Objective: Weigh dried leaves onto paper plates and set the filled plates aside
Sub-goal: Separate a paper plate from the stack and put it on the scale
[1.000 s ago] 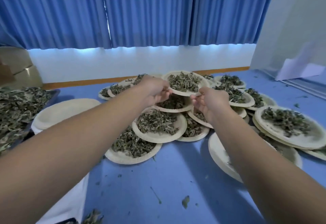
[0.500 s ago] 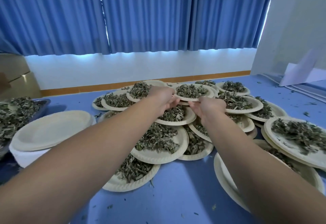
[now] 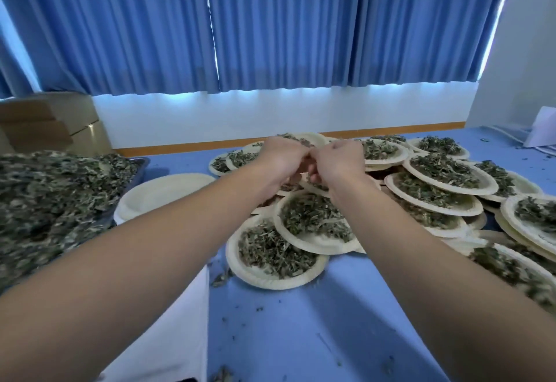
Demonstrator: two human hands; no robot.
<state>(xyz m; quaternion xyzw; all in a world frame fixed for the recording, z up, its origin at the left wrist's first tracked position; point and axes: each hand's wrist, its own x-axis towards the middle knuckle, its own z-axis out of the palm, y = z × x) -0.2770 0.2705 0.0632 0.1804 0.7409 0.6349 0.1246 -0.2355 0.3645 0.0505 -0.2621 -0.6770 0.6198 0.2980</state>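
Note:
My left hand [image 3: 281, 160] and my right hand [image 3: 338, 162] hover knuckle to knuckle over the middle of a pile of paper plates filled with dried leaves. Their backs face me and the fingers curl down and inward, fingertips nearly touching. No plate or leaves show between them. Just beyond the knuckles lies a filled plate [image 3: 313, 138], and another filled plate [image 3: 379, 153] sits to its right. Below my wrists a filled plate [image 3: 313, 225] overlaps a nearer one [image 3: 272, 253]. A stack of empty plates [image 3: 162, 192] stands at the left beside a tray heaped with loose dried leaves [image 3: 51, 195].
More filled plates [image 3: 448, 175] spread over the blue surface [image 3: 301, 330] to the right edge. Leaf crumbs dot the near surface. A white block [image 3: 168, 339] sits under the empty plates. Cardboard boxes [image 3: 48, 123] stand at the back left, blue curtains behind.
My hands carried a filled plate by its rim down onto the pile, then drew together until the knuckles met. The view has moved closer and to the left.

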